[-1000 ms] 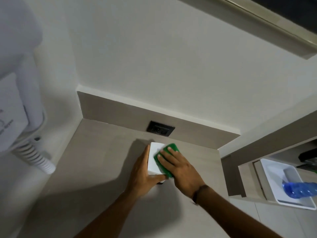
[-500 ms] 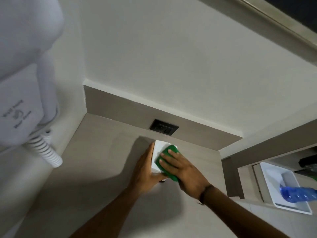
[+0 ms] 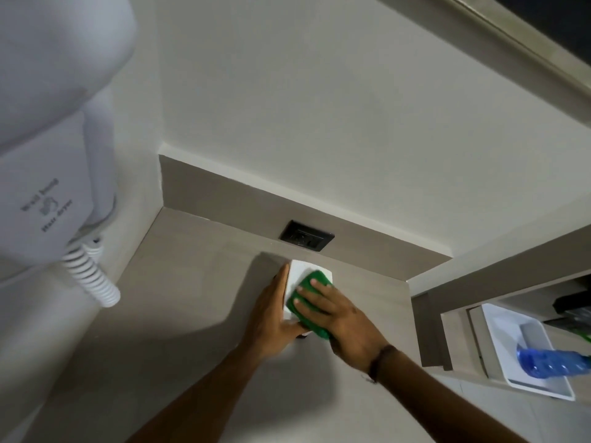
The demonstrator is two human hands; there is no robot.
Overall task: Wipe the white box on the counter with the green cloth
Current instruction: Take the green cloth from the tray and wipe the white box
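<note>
I see my left hand clasped against the left side of the small white rectangular box, thumb hooked round its near edge, holding it on the pale grey-beige tabletop. My right hand lies flat on the folded green cloth, fingers spread, pressing it onto the box's top; the cloth covers the right and near part of the top directly under those fingers. Beyond both hands, a black wall socket sits in the backsplash. Far left of my left hand hangs a white wall-mounted hair dryer. Right of my right hand, a white plastic tray holds a blue plastic bottle.
</note>
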